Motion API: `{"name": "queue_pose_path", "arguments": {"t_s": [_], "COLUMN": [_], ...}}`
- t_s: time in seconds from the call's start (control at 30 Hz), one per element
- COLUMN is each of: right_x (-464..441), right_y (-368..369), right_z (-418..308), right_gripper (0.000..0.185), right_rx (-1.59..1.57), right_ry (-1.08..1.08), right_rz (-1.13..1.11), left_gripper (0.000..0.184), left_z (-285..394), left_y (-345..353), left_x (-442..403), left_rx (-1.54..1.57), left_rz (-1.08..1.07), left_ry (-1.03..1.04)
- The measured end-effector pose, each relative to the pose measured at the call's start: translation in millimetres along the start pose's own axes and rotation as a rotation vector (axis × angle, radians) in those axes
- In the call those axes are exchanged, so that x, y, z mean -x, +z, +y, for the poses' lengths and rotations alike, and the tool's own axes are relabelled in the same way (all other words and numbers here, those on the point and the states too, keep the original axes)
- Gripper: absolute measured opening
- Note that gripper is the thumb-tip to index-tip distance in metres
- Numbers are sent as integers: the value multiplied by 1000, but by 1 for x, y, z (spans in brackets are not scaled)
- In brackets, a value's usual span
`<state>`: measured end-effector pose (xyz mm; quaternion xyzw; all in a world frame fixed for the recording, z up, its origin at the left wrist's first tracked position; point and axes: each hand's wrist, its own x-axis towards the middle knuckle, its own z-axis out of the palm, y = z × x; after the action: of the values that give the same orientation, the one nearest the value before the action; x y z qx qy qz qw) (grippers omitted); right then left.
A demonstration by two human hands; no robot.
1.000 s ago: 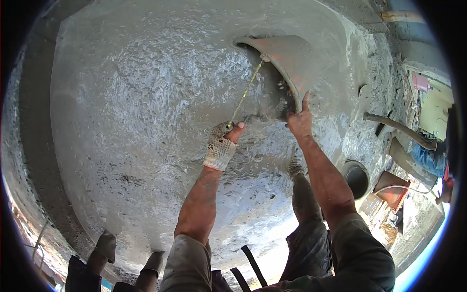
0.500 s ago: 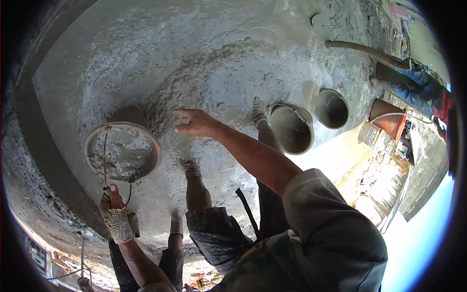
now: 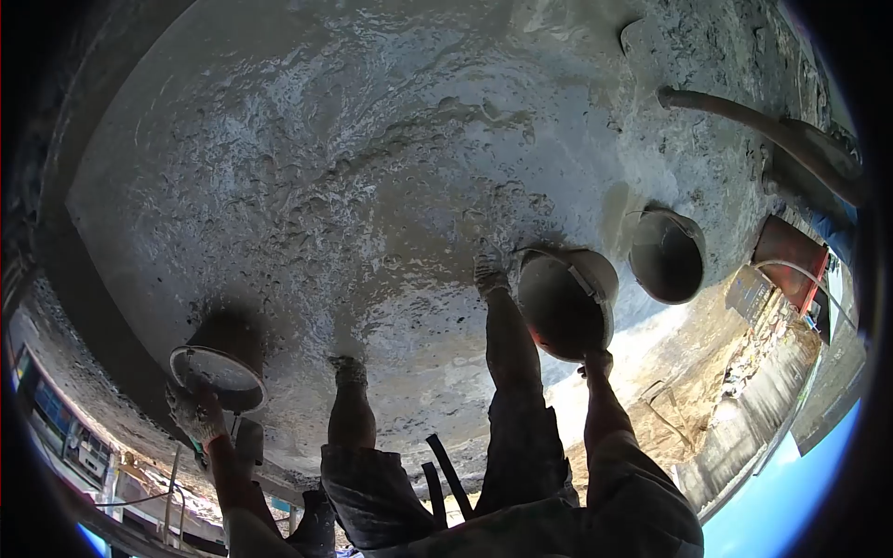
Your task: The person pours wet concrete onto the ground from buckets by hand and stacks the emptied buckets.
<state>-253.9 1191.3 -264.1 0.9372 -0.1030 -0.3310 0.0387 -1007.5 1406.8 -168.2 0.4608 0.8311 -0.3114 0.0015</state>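
Note:
My left hand (image 3: 197, 414), in a pale knitted glove, is closed at the near edge of a grey bucket (image 3: 233, 339) on the left; its exact hold on rim or handle is partly hidden. The bucket's pale, wet-looking mouth faces me. My bare right hand (image 3: 597, 364) is closed on the lower rim of a larger bucket (image 3: 609, 279), which is tipped with its dark opening toward me. Wet grey mortar (image 3: 372, 214) spreads across the floor around both buckets and my mud-coated feet.
Another dark bucket (image 3: 668, 256) stands to the right. A curved hose or pipe (image 3: 758, 121) lies at the upper right, near a reddish container (image 3: 789, 260). A straight dark border (image 3: 107, 307) edges the mortar at the left.
My right hand has moved from pointing over the mortar to gripping the bucket at right. The left bucket has tilted and its mouth looks smaller. My view has shifted.

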Motion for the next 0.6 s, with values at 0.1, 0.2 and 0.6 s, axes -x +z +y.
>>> {"name": "queue_pose_path", "arguments": {"t_s": [0.1, 0.2, 0.6], "right_x": [-27, 27, 81], "right_y": [-42, -99, -106], "right_z": [-61, -186, -452], "right_gripper": [30, 29, 37], "right_rx": [653, 800, 94], "right_ry": [-637, -1045, -1135], "right_rz": [256, 138, 546], "left_gripper": [76, 100, 44], "left_z": [203, 404, 637], "left_y": [-15, -22, -214], "left_x": [33, 113, 7], "left_rx": [689, 856, 1884], "left_rz": [-280, -687, -877], "left_ry": [379, 798, 537]}}
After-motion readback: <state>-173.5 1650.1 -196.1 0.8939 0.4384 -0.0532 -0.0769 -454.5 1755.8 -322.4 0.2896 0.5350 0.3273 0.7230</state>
